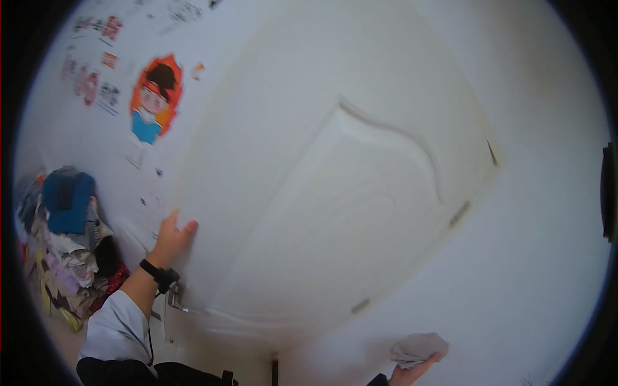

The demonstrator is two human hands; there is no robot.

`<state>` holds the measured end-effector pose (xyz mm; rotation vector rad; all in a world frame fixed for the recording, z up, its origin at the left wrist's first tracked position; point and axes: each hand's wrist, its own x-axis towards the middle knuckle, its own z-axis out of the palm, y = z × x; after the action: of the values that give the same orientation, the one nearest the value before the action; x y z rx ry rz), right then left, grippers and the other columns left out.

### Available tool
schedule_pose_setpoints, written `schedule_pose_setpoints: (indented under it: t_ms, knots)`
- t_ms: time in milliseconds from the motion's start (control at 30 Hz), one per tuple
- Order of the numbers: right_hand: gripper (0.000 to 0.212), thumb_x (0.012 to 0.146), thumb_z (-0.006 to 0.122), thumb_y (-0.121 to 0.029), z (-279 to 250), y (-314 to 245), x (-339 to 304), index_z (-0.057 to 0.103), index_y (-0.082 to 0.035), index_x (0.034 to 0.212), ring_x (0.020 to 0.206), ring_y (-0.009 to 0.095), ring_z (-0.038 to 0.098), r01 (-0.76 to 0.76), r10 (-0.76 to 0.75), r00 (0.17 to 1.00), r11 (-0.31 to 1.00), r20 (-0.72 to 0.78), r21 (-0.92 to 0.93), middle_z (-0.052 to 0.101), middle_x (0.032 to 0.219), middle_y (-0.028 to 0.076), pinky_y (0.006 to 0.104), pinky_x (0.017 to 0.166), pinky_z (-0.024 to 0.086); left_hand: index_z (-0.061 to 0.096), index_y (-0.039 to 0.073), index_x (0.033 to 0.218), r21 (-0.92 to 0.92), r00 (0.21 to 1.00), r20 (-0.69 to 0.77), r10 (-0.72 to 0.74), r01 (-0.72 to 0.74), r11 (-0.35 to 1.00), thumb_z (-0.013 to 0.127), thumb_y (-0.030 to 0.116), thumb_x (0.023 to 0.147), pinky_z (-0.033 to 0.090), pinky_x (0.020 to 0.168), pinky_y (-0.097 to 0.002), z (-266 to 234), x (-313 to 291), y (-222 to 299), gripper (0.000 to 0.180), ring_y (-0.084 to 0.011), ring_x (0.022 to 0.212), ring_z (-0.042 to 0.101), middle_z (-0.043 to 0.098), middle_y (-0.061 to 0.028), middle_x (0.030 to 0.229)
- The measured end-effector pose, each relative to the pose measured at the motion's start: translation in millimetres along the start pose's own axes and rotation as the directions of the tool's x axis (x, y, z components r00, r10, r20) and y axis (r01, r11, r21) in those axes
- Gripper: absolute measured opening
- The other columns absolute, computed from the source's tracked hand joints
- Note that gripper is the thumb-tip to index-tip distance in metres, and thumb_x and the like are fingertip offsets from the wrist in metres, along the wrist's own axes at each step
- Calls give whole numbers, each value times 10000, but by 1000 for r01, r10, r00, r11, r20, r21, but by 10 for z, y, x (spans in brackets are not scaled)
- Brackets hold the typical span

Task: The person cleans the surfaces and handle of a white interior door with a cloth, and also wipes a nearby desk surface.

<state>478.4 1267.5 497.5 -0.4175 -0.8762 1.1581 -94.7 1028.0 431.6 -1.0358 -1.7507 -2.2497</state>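
Clothes [80,260] lay in a big messy heap near 9 o'clock, with a blue piece [72,220] near the top. Over at 8 o'clock, the left hand [172,237] was at the edge of the big white door [322,186], thumb spread away from the fingers, but I could not tell if it gripped. Well apart, at 5 o'clock, the right hand [412,373] was closed on a bunched-up grey cloth [417,347].

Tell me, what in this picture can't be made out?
All in the head view:
Left hand: far side hidden, by itself or the white door; I can't tell which.
Right hand: partly hidden by the crumpled greyish cloth; cut off by the lower edge.
Clothes pile: lower layers hidden under upper ones.
Dark object at right: cut off by the fisheye rim; kind unclear.
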Motion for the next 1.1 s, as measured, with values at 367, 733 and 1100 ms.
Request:
schedule_pose_setpoints:
  t_ms: [367,733,1100]
  knots:
    - [513,1035,398,-405,1825,2612,1071,505,-26,1363,1081,275,611,298,-307,952,925,-2,-234,609,1263,140,455,952,485,615,-28,1186,64,988,46,-147,144,988,625,474,933,493,856,-338,167,401,-759,562,-166,946,594,677,-77,1029]
    - [559,949,497,-413,3006,2879,-133,494,-38,1364,1127,396,527,767,-619,567,154,544,-623,537,1280,224,548,961,436,600,-23,1165,-268,949,242,-202,265,926,594,268,937,498,829,-308,122,789,-1007,370,-128,930,594,665,-45,1033]
    - [690,853,584,-474,3567,3437,-854,479,-48,1385,1244,508,412,749,-527,538,-60,658,-660,432,1375,303,621,1003,372,649,-23,1024,-252,953,278,-118,191,949,736,257,873,508,731,-298,153,983,-1324,329,-103,800,586,681,-45,867]
